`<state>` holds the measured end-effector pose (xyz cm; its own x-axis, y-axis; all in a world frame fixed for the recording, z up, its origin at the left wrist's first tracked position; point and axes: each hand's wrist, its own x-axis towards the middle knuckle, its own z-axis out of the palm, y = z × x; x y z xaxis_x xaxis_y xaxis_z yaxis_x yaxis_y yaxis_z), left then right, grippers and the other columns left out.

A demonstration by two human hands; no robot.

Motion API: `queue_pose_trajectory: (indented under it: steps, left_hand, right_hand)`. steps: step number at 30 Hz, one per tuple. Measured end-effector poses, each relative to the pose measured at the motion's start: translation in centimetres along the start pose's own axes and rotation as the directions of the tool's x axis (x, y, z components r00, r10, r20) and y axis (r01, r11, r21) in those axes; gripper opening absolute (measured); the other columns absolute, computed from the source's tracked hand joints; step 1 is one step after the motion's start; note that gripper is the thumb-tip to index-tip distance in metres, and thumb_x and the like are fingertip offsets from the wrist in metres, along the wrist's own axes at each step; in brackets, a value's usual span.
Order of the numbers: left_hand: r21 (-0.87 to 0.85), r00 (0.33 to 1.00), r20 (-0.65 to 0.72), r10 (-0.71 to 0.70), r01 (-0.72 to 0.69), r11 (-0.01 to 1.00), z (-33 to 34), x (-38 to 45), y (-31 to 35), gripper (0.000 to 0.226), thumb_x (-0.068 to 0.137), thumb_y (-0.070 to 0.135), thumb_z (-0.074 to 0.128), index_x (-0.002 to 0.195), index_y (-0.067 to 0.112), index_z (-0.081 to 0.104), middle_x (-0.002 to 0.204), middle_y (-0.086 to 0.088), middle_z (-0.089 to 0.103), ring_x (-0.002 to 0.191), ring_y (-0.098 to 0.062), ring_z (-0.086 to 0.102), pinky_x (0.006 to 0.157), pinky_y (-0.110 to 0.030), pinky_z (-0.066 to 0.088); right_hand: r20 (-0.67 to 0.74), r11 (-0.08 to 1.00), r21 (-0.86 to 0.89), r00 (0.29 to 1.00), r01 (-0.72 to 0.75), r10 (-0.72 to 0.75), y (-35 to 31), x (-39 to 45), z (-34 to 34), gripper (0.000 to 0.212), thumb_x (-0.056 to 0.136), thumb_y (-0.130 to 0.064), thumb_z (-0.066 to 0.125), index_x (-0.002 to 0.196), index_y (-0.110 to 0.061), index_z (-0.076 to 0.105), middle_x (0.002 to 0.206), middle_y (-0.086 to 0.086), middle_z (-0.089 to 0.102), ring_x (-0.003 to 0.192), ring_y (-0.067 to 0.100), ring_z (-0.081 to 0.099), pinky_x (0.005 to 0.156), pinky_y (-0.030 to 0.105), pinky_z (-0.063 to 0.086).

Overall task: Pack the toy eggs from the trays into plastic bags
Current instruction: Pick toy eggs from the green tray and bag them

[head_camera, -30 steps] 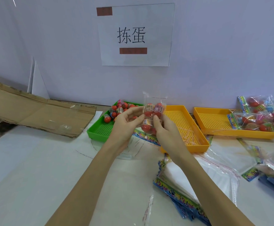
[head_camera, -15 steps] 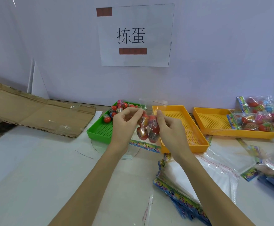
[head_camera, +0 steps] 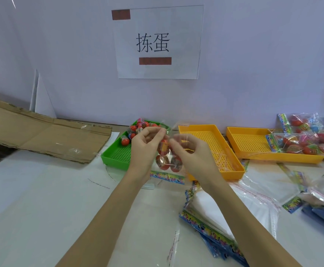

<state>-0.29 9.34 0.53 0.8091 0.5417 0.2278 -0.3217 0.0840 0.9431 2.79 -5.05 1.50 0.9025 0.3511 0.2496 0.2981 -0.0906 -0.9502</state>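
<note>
A clear plastic bag [head_camera: 165, 160] with several red toy eggs inside hangs between my hands, its colourful printed strip at the bottom. My left hand [head_camera: 144, 149] pinches the bag's top left, and my right hand [head_camera: 192, 153] pinches the top right, fingers curled on the plastic. Behind my left hand, a green tray [head_camera: 116, 155] has loose red toy eggs [head_camera: 136, 130] at its far end.
Two yellow trays stand to the right: the near one [head_camera: 211, 139] holds nothing, the far one [head_camera: 249, 145] has filled bags [head_camera: 299, 141] at its right end. A stack of flat bags [head_camera: 211, 214] lies under my right forearm. Flattened cardboard [head_camera: 41, 132] lies at the left.
The bag of eggs has come down from raised in front of the trays to just above the table. Both hands have shifted their pinch up to the bag's top edge.
</note>
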Motion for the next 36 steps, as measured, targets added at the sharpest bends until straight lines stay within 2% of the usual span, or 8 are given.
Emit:
queue_pose_trajectory:
  steps: [7,11,16,20,23,27,30,36]
  left_hand:
    - [0.116,1.000,0.028,0.008,-0.011,0.993,0.1,-0.3,0.1,0.012,0.097,0.008,0.067,0.086,0.013,0.069,0.076,-0.003,0.073,0.074,-0.018,0.072,0.063,-0.026,0.056]
    - [0.040,0.999,0.028,-0.029,0.028,0.999,0.4,-0.4,0.0,0.014,0.096,0.008,0.068,0.084,0.013,0.069,0.080,-0.010,0.075,0.078,-0.029,0.074,0.074,-0.035,0.061]
    - [0.133,0.993,0.118,-0.030,0.014,0.991,0.2,-0.5,0.0,0.006,0.097,0.013,0.071,0.095,0.011,0.077,0.077,-0.003,0.075,0.074,-0.016,0.072,0.069,-0.036,0.062]
    - [0.226,0.993,0.117,0.033,-0.059,0.972,0.4,-0.7,-0.1,0.011,0.098,0.017,0.071,0.101,0.011,0.080,0.080,-0.003,0.076,0.072,-0.014,0.071,0.066,-0.028,0.057]
    - [0.287,0.988,0.108,0.115,-0.142,0.947,0.7,-0.9,-0.2,0.010,0.098,0.016,0.071,0.100,0.017,0.081,0.083,-0.001,0.078,0.081,-0.018,0.073,0.073,-0.030,0.059]
    - [0.314,0.963,0.151,0.224,-0.261,0.913,1.0,-1.1,0.0,0.018,0.100,0.012,0.068,0.092,0.024,0.078,0.079,0.003,0.076,0.076,-0.012,0.072,0.072,-0.023,0.057]
    - [0.362,0.928,0.249,0.277,-0.355,0.862,0.8,-1.2,0.0,0.021,0.102,0.008,0.065,0.095,0.025,0.076,0.076,0.001,0.075,0.072,-0.016,0.074,0.070,-0.032,0.061]
    - [0.490,0.838,0.344,0.425,-0.546,0.680,0.8,-1.4,0.4,0.022,0.101,0.001,0.062,0.106,0.020,0.074,0.090,0.012,0.073,0.082,-0.010,0.071,0.077,-0.023,0.058]
  right_hand:
    - [-0.134,0.995,0.093,0.990,-0.020,0.033,0.0,0.6,-1.4,0.016,0.100,-0.024,0.068,0.091,-0.017,0.078,0.087,-0.001,0.078,0.088,0.018,0.076,0.080,0.040,0.065]
    - [-0.127,0.956,0.257,0.975,-0.143,0.180,0.1,0.5,-1.7,0.027,0.103,-0.017,0.063,0.082,-0.011,0.078,0.076,0.002,0.077,0.080,0.021,0.076,0.066,0.027,0.062]
    - [-0.198,0.988,0.111,0.972,-0.111,0.131,0.1,0.6,-1.9,0.015,0.103,-0.012,0.061,0.098,-0.016,0.074,0.077,-0.001,0.077,0.069,0.006,0.073,0.057,0.018,0.056]
    - [-0.287,0.892,-0.438,0.923,0.113,-0.257,0.4,0.5,-1.6,0.018,0.099,-0.013,0.067,0.115,-0.020,0.065,0.106,-0.001,0.065,0.094,0.013,0.064,0.082,0.032,0.057]
    - [-0.212,0.748,-0.579,0.827,0.323,-0.521,0.1,0.1,-0.9,0.010,0.095,-0.020,0.074,0.105,-0.018,0.073,0.105,0.003,0.060,0.099,0.019,0.055,0.084,0.027,0.047]
    - [-0.155,0.647,-0.687,0.803,0.331,-0.576,0.2,-0.1,-0.5,0.012,0.094,-0.026,0.077,0.103,-0.019,0.079,0.102,0.003,0.067,0.099,0.023,0.057,0.085,0.032,0.042]
    - [-0.150,0.651,-0.683,0.809,0.331,-0.569,0.3,0.0,-0.8,0.013,0.095,-0.027,0.075,0.104,-0.019,0.080,0.101,0.000,0.072,0.099,0.022,0.062,0.088,0.033,0.039]
    - [-0.118,0.608,-0.669,0.747,0.427,-0.654,0.3,0.1,-1.2,0.011,0.093,-0.016,0.076,0.101,-0.009,0.080,0.096,0.006,0.073,0.091,0.024,0.065,0.082,0.035,0.053]
